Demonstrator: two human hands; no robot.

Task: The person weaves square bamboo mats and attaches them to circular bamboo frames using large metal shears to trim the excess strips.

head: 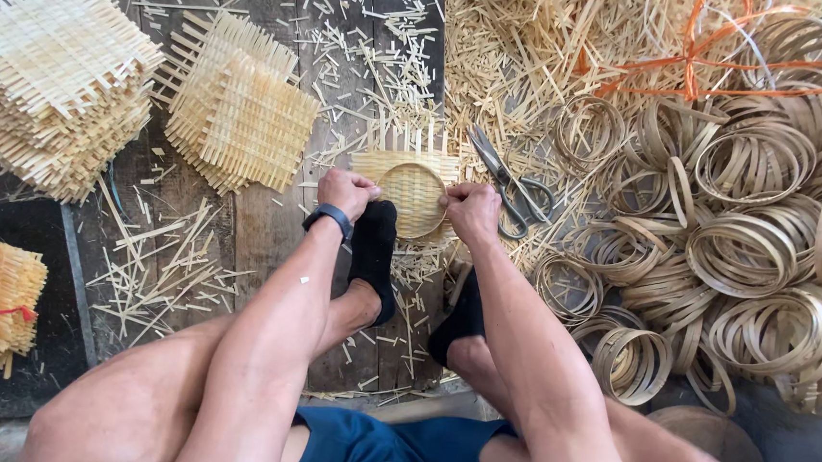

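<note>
Both hands press a woven bamboo mat with a ring [412, 194] between them: left hand [346, 194] fisted on its left edge, right hand [471, 210] gripping its right edge. Scissors [511, 185] lie just right of the right hand.

A bamboo-weaving workshop, set on a rough plank floor [267, 221]: stacks of woven square mats [51, 71], heaps of bent bamboo rings [757, 246], loose strips and offcuts [520, 46] strewn everywhere, scissors [511, 185] lying among them.
</note>
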